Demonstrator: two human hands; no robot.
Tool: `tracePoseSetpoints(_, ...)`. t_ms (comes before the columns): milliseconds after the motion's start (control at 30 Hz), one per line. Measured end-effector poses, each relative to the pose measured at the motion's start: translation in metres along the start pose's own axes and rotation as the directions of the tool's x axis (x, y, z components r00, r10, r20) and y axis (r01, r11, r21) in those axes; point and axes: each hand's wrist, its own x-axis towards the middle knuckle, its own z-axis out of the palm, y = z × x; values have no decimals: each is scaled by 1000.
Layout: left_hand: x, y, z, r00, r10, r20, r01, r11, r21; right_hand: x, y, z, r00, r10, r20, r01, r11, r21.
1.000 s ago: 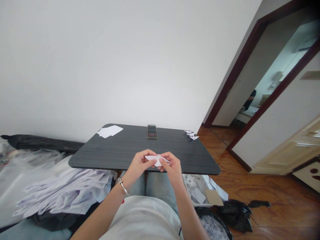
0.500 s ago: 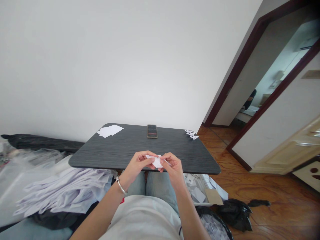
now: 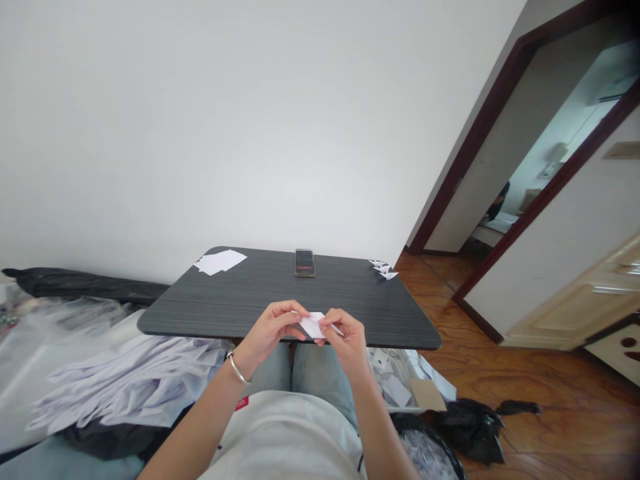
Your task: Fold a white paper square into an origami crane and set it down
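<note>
A small folded piece of white paper (image 3: 312,325) is held up between my two hands, just over the near edge of the dark table (image 3: 240,293). My right hand (image 3: 345,333) pinches its right side between thumb and fingers. On the other side, my left hand (image 3: 275,327), with a silver bangle at the wrist, has thumb and fingertips closed at the paper's upper left edge. Flat white sheets (image 3: 220,261) lie at the table's far left corner. Several folded white paper pieces (image 3: 384,270) sit at the far right corner.
A phone (image 3: 304,263) on a stand is at the table's back middle, against the white wall. White cloth (image 3: 135,380) is piled at lower left. Right of my legs are a box of papers (image 3: 397,387) and black plastic bags (image 3: 475,427). A doorway opens at right.
My left hand has shifted slightly left, and its fingers have moved toward the paper's upper left edge, uncovering more of it. My right hand keeps its pinch.
</note>
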Motion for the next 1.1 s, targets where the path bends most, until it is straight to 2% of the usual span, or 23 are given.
tracePoseSetpoints(133,-2,4,5,1000,21,20,-22,999,43,0,-2,2,999,-28,-21,27,998,-55)
tracePoseSetpoints(300,-2,5,12,994,45,-102,-29,988,154,0,-1,4,998,-67,2,67,991,-112)
tracePoseSetpoints(400,-1,3,12,993,54,-109,-34,983,181,0,0,4,997,-75,16,77,989,-127)
tracePoseSetpoints(733,1,1,10,983,82,-165,-43,972,230,0,-1,7,999,29,-46,-33,995,-91)
tracePoseSetpoints(1100,2,-1,9,969,140,-203,-71,947,314,1,-1,7,997,66,-30,-65,997,43)
